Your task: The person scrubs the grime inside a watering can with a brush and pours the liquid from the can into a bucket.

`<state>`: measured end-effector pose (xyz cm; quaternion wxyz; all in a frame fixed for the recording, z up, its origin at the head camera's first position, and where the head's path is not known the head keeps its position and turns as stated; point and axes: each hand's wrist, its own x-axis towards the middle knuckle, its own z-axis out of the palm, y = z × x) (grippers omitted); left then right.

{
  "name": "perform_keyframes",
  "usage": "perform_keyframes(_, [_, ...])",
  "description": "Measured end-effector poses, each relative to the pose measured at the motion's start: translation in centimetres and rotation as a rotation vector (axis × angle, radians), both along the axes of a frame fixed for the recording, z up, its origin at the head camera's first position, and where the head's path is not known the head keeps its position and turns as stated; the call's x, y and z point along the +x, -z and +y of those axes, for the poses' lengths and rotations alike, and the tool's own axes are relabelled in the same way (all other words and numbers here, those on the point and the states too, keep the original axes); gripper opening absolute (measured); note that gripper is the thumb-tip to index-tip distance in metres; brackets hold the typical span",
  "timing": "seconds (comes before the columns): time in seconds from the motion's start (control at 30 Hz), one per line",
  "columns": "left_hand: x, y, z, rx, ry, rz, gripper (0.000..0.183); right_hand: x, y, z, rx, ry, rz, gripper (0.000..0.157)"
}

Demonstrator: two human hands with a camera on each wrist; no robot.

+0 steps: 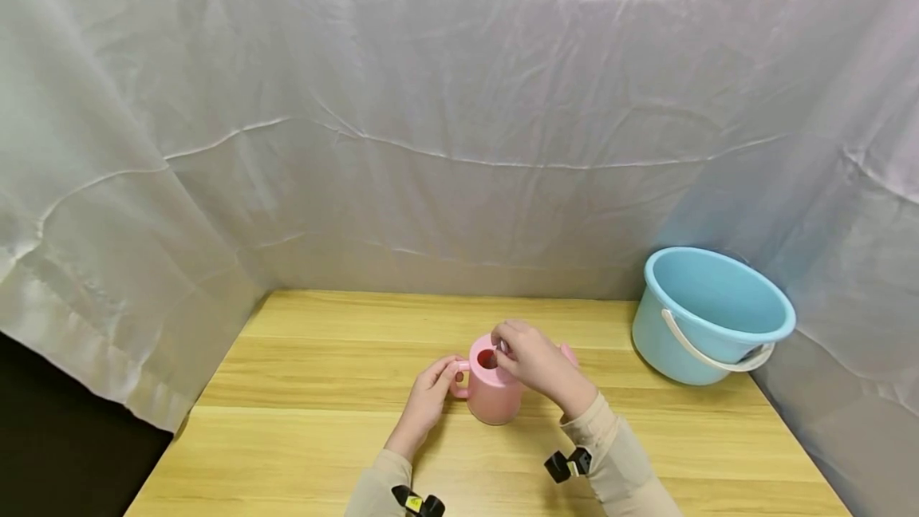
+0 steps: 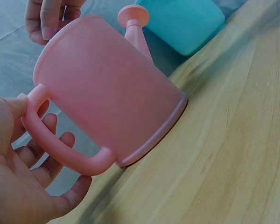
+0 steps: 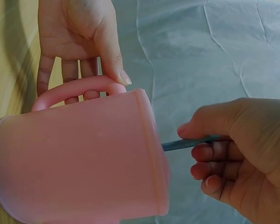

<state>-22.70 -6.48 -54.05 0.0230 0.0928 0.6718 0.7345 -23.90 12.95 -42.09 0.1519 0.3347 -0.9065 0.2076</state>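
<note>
A pink watering can (image 1: pixel 494 405) stands upright on the wooden table, its spout (image 2: pixel 137 39) pointing away to the right. With thumb and fingers around the can's handle (image 2: pixel 65 154), my left hand (image 1: pixel 425 399) grips it on the left side. Above the can's round top opening (image 1: pixel 487 359) is my right hand (image 1: pixel 534 361). Between thumb and fingers it pinches a thin dark grey-blue rod (image 3: pixel 179 145). The rod's lower end is hidden behind the can's rim in the right wrist view, so its kind cannot be told.
A light blue bucket (image 1: pixel 668 353) with a white handle (image 1: pixel 689 348) stands tilted at the table's right back corner. Pale grey curtains (image 1: pixel 459 198) hang behind and at both sides of the wooden table (image 1: pixel 301 421).
</note>
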Motion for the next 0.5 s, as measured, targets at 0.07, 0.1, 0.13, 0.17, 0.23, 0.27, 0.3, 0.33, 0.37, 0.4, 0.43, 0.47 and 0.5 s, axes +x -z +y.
perform_keyframes(0.07, [0.0, 0.0, 0.0, 0.000, 0.002, 0.004, 0.038, 0.0, -0.1, 0.0, -0.003, -0.003, 0.023, 0.014])
perform_keyframes(0.1, [0.0, 0.0, 0.0, 0.000, 0.002, 0.005, 0.038, 0.0, -0.2, 0.0, -0.003, -0.004, 0.032, 0.015])
perform_keyframes(0.13, [-0.1, -0.1, 0.0, -0.004, 0.001, 0.004, 0.038, 0.0, -0.3, 0.0, -0.004, -0.005, 0.038, 0.015])
perform_keyframes(0.17, [-0.1, -0.1, 0.0, -0.008, 0.000, 0.006, 0.038, 0.0, -0.4, 0.0, -0.003, -0.007, 0.046, 0.015])
perform_keyframes(0.23, [-0.1, -0.1, 0.0, -0.015, -0.003, 0.007, 0.038, 0.0, -0.7, 0.0, -0.002, -0.008, 0.057, 0.016])
perform_keyframes(0.27, [-0.1, -0.2, -0.1, -0.019, -0.005, 0.007, 0.038, 0.1, -0.8, 0.0, 0.001, -0.007, 0.065, 0.016])
perform_keyframes(0.3, [0.0, -0.2, -0.1, -0.025, -0.007, 0.004, 0.037, 0.1, -1.0, 0.0, 0.003, -0.005, 0.073, 0.016])
perform_keyframes(0.33, [0.0, -0.2, -0.1, -0.030, -0.009, 0.006, 0.037, 0.2, -1.2, 0.0, 0.000, -0.006, 0.083, 0.016])
perform_keyframes(0.37, [0.0, -0.3, -0.1, -0.028, -0.008, 0.008, 0.037, 0.2, -1.4, 0.0, -0.003, -0.007, 0.092, 0.016])
perform_keyframes(0.4, [0.0, -0.3, -0.1, -0.027, -0.009, 0.007, 0.037, 0.2, -1.5, 0.0, -0.006, -0.009, 0.102, 0.016])
perform_keyframes(0.43, [0.0, -0.3, -0.1, -0.028, -0.008, 0.007, 0.037, 0.3, -1.6, 0.0, -0.009, -0.010, 0.114, 0.016])
perform_keyframes(0.47, [0.0, -0.3, -0.1, -0.027, -0.008, 0.005, 0.037, 0.3, -1.7, 0.0, -0.012, -0.013, 0.128, 0.016])
perform_keyframes(0.5, [0.0, -0.3, -0.1, -0.024, -0.008, 0.005, 0.037, 0.3, -1.8, 0.0, -0.015, -0.019, 0.142, 0.017])
